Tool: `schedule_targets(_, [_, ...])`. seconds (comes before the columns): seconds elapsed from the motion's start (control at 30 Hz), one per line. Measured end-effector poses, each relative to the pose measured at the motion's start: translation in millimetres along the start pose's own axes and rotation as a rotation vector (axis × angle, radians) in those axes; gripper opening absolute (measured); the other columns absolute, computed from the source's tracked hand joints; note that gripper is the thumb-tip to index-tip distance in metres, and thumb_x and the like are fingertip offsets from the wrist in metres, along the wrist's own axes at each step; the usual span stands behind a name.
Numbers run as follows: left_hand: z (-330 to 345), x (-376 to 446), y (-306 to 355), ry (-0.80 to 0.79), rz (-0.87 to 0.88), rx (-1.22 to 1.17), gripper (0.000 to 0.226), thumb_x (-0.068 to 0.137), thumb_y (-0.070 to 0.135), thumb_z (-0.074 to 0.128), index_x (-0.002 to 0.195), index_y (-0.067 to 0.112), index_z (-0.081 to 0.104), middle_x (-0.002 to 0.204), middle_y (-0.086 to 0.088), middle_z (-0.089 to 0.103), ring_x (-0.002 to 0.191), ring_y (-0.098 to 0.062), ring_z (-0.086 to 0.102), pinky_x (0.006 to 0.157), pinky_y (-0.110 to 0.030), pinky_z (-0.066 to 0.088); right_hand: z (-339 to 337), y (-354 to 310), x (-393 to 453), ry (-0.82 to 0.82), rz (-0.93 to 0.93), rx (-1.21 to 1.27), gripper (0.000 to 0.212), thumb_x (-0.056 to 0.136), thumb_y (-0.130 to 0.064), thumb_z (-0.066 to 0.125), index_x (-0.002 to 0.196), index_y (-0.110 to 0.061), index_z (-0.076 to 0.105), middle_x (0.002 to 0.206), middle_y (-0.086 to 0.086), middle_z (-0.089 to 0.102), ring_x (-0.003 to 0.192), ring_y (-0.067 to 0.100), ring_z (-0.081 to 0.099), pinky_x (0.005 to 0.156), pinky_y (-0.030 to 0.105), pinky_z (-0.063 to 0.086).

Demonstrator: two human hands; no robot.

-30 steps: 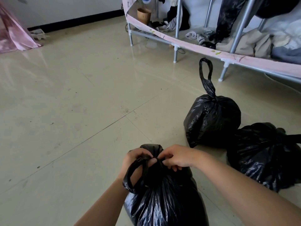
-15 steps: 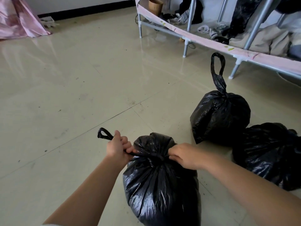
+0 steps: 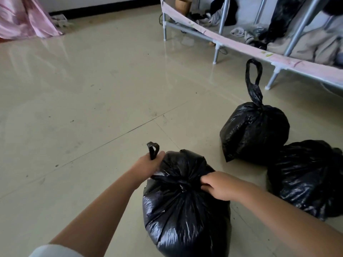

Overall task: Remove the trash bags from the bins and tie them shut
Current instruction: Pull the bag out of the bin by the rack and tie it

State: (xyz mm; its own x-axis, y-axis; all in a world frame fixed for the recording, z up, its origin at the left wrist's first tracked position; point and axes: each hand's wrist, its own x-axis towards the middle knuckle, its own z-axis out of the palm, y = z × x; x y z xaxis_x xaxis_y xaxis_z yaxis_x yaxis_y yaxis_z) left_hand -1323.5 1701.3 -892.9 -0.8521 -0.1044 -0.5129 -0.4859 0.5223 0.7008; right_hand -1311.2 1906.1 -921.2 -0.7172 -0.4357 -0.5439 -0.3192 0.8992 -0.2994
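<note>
A full black trash bag (image 3: 183, 210) sits on the floor right in front of me. My left hand (image 3: 148, 165) grips one of its handle loops, whose end (image 3: 153, 149) sticks up above my fist. My right hand (image 3: 218, 186) pinches the other handle at the bag's gathered neck. A second black bag (image 3: 254, 130), knotted with a tall upright loop, stands to the right. A third black bag (image 3: 306, 177) lies behind it at the right edge.
A metal-framed rack (image 3: 217, 43) with pink trim, clothes and shoes runs along the back right. Pink fabric (image 3: 24, 17) hangs at the top left. Glossy beige floor tiles (image 3: 92, 99) stretch out to the left.
Both hands began together over the bag's neck, then pulled the handles apart sideways. My left hand has now drawn back in against the bag, its loop pointing upward.
</note>
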Motion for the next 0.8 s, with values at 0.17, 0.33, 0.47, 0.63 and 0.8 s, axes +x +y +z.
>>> schedule_targets(0.17, [-5.4, -16.5, 62.5, -0.028, 0.191, 0.164, 0.036, 0.092, 0.038, 0.049, 0.115, 0.011, 0.044, 0.079, -0.004, 0.05, 0.062, -0.018, 0.048, 0.057, -0.024, 0.039, -30.7, 20.9, -21.8, -0.034, 0.179, 0.127, 0.034, 0.093, -0.025, 0.046, 0.125, -0.014, 0.048, 0.112, 0.008, 0.058, 0.09, 0.017, 0.048, 0.07, 0.025, 0.037])
schedule_targets(0.33, [15.7, -31.5, 123.0, -0.036, 0.409, -0.148, 0.025, 0.087, 0.01, 0.061, 0.065, 0.012, 0.05, 0.06, -0.003, 0.051, 0.052, -0.011, 0.051, 0.044, -0.012, 0.05, -77.7, 50.3, -60.9, -0.066, 0.357, -0.025, 0.034, 0.094, -0.019, 0.043, 0.124, -0.005, 0.052, 0.129, 0.011, 0.057, 0.116, 0.026, 0.053, 0.094, 0.03, 0.043])
schedule_targets(0.47, [41.2, -38.1, 166.7, -0.09, 0.517, -0.098, 0.025, 0.086, 0.005, 0.061, 0.063, 0.011, 0.054, 0.06, -0.006, 0.056, 0.056, -0.016, 0.056, 0.063, -0.028, 0.058, -126.6, 82.1, -107.3, -0.15, 0.588, -0.304, 0.051, 0.088, -0.029, 0.056, 0.133, -0.009, 0.044, 0.136, 0.011, 0.049, 0.123, 0.03, 0.047, 0.098, 0.034, 0.041])
schedule_targets(0.63, [67.0, -37.0, 207.4, -0.022, 0.571, 0.351, 0.025, 0.091, 0.019, 0.055, 0.069, 0.008, 0.055, 0.057, -0.002, 0.054, 0.059, -0.02, 0.058, 0.058, -0.024, 0.048, -152.5, 135.6, -173.2, -0.296, 0.994, -0.442, 0.058, 0.083, -0.026, 0.064, 0.135, -0.015, 0.041, 0.139, 0.008, 0.043, 0.128, 0.031, 0.042, 0.107, 0.047, 0.035])
schedule_targets(0.8, [91.9, -33.3, 227.6, 0.04, 0.528, 0.745, 0.027, 0.092, 0.023, 0.052, 0.097, 0.002, 0.067, 0.08, -0.006, 0.053, 0.078, -0.02, 0.048, 0.063, -0.025, 0.038, -159.7, 155.2, -198.4, -0.189, 0.862, -0.429, 0.03, 0.09, -0.004, 0.044, 0.06, -0.005, 0.043, 0.063, 0.001, 0.035, 0.054, 0.014, 0.037, 0.049, 0.022, 0.034])
